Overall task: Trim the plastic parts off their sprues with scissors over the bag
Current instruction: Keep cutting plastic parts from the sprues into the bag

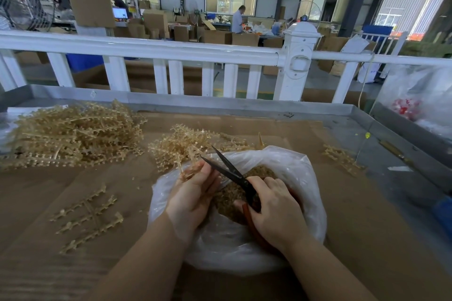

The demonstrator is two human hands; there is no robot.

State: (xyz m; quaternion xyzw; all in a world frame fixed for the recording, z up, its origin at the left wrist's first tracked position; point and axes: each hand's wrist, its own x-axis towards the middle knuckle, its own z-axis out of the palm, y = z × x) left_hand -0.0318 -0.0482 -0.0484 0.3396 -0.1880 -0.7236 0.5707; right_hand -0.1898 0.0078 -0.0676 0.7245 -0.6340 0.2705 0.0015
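Big sprue heap (73, 134) upper left on cardboard-lined tray (318, 110). Clear bag (293, 168) centre frame, holding trimmed tan parts (230, 198). Left hand (193, 193) curled round sprue (188, 164) over bag mouth. Right hand (274, 210) gripping scissors (230, 171), blades parted.

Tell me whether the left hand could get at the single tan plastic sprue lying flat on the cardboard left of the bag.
Probably not yet: the left hand grips another sprue, though nothing blocks the flat sprue.
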